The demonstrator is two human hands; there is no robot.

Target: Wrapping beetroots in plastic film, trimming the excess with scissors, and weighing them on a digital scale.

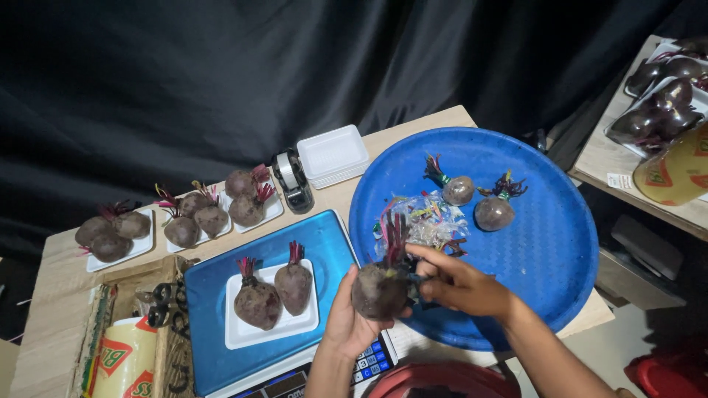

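Nearest me, the left hand (pixel 346 320) is cupping a beetroot (pixel 380 291) from below, fingers wrapped around its dark body, just above the near edge of the blue scale (pixel 214 354). The right hand (pixel 461 284) is closing on the beetroot's right side, pinching something small and dark that I cannot make out. The beetroot is standing with its long axis near upright, red stem stubs pointing up and away from me, root end down toward the palm. As I judge it, the round, soil-dusted body could be turning in the cupped palm if the right hand pushes sideways, and a slip could be dropping it onto the scale's keypad. Left of that, a white tray (pixel 271 333) on the scale is carrying two beetroots, stems pointing away. Beyond the hands, the blue basin (pixel 546 184) is holding two more beetroots and a crumpled plastic scrap (pixel 431 221). Farther across the tabletop (pixel 413 121), filled trays, a tape dispenser (pixel 291 179) and stacked empty trays (pixel 332 153) are lying.
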